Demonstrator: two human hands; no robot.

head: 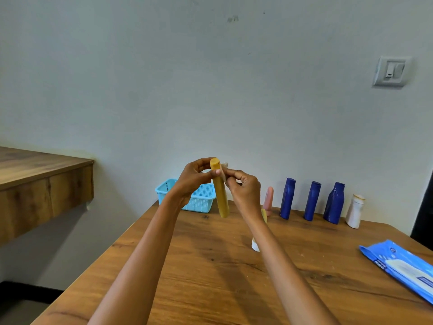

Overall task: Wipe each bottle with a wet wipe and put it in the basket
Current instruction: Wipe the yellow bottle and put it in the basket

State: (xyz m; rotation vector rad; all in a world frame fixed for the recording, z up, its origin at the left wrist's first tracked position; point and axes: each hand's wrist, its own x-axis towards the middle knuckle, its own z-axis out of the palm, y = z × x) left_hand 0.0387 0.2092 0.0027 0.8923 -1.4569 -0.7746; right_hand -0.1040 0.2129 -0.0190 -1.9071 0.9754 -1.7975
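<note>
My left hand (194, 178) holds a long yellow bottle (221, 195) near its cap, upright above the table. My right hand (243, 188) presses a small pale wet wipe (225, 171) against the bottle's upper side. Behind my hands a light blue basket (201, 200) stands at the table's far edge. Along the wall stand a pink bottle (268, 199), three dark blue bottles (287, 198) (312, 200) (334, 202) and a white bottle (355, 213). Another yellow-and-white bottle (255, 245) is partly hidden behind my right forearm.
A blue pack of wet wipes (400, 266) lies at the right edge of the wooden table (210, 277). A wooden shelf (42, 184) juts from the wall at the left. A switch plate (391, 71) is on the wall.
</note>
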